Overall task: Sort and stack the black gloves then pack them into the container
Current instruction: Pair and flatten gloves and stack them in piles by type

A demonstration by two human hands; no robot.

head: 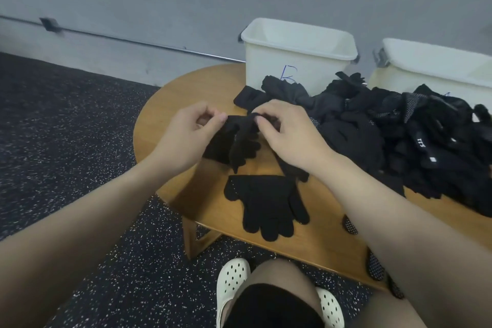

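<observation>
Glove pile (399,136) crowds both bins (300,53); bare tabletop (186,88) lies open at left.

Right-hand bin (436,66) and glove pile (415,141) cut off, perhaps by the frame's right edge.

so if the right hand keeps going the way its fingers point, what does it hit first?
Likely the left hand: the right hand points leftward along the held glove that both pinch. Depth is unclear.

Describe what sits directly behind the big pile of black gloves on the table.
Two white bins stand behind the glove pile. The pile covers their lower fronts; their insides are mostly hidden.
</observation>
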